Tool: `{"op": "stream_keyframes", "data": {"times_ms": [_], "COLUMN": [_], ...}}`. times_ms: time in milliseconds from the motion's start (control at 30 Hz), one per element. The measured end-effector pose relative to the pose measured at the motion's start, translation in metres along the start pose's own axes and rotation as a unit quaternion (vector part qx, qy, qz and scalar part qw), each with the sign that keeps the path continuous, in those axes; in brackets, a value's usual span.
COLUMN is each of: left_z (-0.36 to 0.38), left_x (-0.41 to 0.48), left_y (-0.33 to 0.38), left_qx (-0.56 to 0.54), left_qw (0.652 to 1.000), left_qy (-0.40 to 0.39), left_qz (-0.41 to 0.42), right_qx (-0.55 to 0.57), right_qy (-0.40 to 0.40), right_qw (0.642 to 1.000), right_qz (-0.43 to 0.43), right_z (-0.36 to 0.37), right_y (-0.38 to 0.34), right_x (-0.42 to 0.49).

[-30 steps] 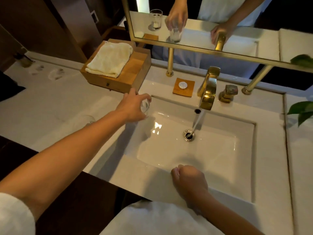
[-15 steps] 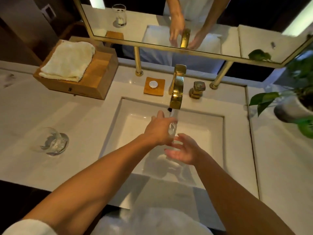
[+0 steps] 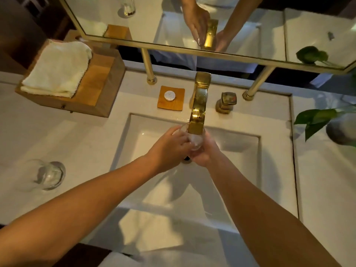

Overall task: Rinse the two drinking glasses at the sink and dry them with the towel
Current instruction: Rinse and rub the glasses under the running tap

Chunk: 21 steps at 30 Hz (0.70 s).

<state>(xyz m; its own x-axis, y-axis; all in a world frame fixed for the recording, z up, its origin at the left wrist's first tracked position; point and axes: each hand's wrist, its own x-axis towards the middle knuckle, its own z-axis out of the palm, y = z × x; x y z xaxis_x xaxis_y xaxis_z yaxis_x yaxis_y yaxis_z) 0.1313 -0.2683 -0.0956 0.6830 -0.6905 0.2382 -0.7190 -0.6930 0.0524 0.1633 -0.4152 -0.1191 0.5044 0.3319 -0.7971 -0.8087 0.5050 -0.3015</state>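
A clear drinking glass (image 3: 196, 140) is held over the white sink basin (image 3: 237, 162), right under the spout of the gold faucet (image 3: 198, 112). My left hand (image 3: 169, 149) wraps its left side and my right hand (image 3: 207, 153) cups it from the right and below. The water stream is hidden by the spout and hands. A second clear glass (image 3: 48, 175) stands on the white counter left of the basin. A folded cream towel (image 3: 57, 71) lies on a wooden box (image 3: 98, 89) at the back left.
A gold tap handle (image 3: 226, 102) stands right of the faucet, and a small wooden dish with a white disc (image 3: 170, 97) left of it. A gold-framed mirror (image 3: 250, 35) runs along the back on posts. A potted plant (image 3: 331, 122) sits at the right.
My left hand carried the glass from the basin's left rim to under the faucet. My right hand rose from the front edge and closed onto the glass.
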Motion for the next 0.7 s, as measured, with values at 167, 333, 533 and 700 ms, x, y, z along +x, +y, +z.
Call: {"op": "stream_keyframes", "data": {"times_ms": [167, 333, 533, 700], "left_z": [0.017, 0.025, 0.026, 0.028], "left_x": [-0.008, -0.025, -0.063, -0.086], "left_y": [-0.016, -0.004, 0.011, 0.022], "left_qx": [0.085, 0.007, -0.051, -0.062], "left_qw": [0.986, 1.000, 0.976, 0.957], "left_qy": [-0.113, -0.001, -0.077, -0.145], "left_qz": [0.085, -0.012, -0.198, -0.243], "right_qx": [-0.068, -0.002, -0.186, -0.464], "right_qy": [0.054, 0.085, 0.264, 0.258], "right_qw": [0.995, 0.994, 0.920, 0.728], "right_qz": [-0.039, -0.068, -0.222, -0.433], "right_z": [-0.008, -0.016, -0.015, -0.023], "right_y": [0.006, 0.002, 0.005, 0.014], "right_x": [0.017, 0.013, 0.009, -0.006]}}
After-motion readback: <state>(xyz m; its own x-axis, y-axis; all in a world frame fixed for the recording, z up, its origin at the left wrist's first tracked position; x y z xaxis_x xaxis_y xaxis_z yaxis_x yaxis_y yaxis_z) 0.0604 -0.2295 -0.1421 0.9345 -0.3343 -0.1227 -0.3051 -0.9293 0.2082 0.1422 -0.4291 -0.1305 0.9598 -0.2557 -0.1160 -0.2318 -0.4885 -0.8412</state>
